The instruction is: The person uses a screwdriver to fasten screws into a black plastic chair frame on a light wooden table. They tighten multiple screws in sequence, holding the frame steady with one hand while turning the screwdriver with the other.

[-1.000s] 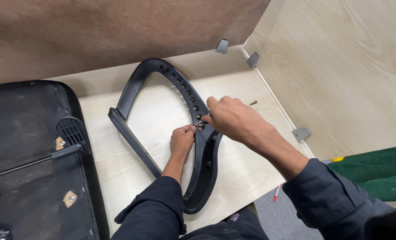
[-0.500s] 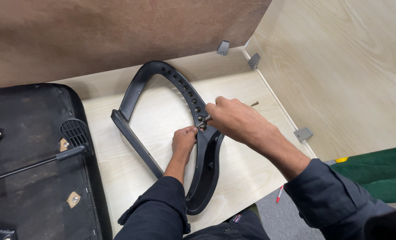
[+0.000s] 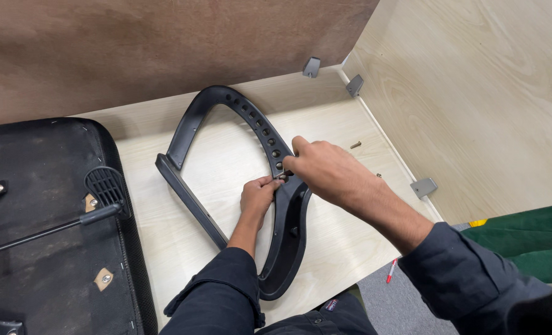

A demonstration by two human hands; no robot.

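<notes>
Two hands on black chair armrest [image 3: 276,186], pale wooden tabletop [image 3: 350,248], wood-panel walls [image 3: 474,111]

Pale wooden tabletop [image 3: 226,161], bearing black armrest frame [image 3: 226,118] under the grip, loose screw [image 3: 355,145] just beyond, black seat base [image 3: 34,217] well aside.

A furniture assembly workshop is suggested. A pale plywood bench [image 3: 325,260] is enclosed by bare board walls, joined with grey plastic corner brackets [image 3: 311,66] beyond the fingers [image 3: 265,182]. A black curved chair frame [image 3: 251,118] is laid flat under the fingers, and loose screws [image 3: 355,144] are scattered just to their right. An upturned black seat base [image 3: 40,236] is seen well to their left.
</notes>
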